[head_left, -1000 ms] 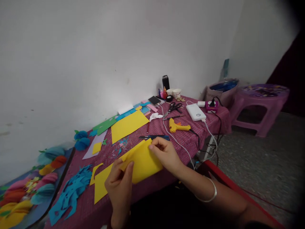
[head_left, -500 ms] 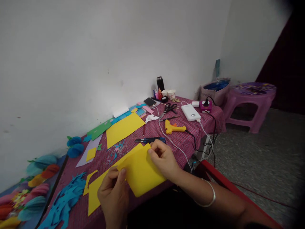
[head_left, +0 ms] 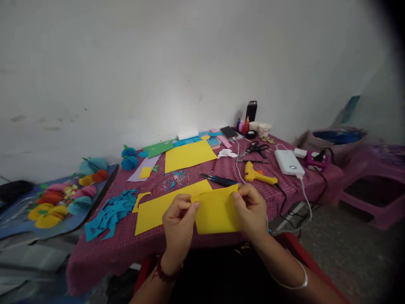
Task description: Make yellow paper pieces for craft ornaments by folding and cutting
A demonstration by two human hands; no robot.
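Both hands hold a folded piece of yellow craft paper [head_left: 216, 212] just above the bench's near edge: the left hand [head_left: 179, 221] pinches its left end, fingers closed on the paper, and the right hand [head_left: 251, 207] pinches its upper right corner the same way. Under it, a larger flat yellow sheet [head_left: 158, 209] lies on the bench [head_left: 104, 249], which is covered in a magenta checked cloth. At the far edge two white paper cups [head_left: 260, 128] stand beside a black flask [head_left: 251, 110]; their contents cannot be seen. Between hands and cups lie a yellow glue gun [head_left: 257, 175], black-handled scissors [head_left: 257, 147], a white power bank [head_left: 288, 162] and its trailing cable. Blue paper cuttings [head_left: 109, 212] lie near the left corner.
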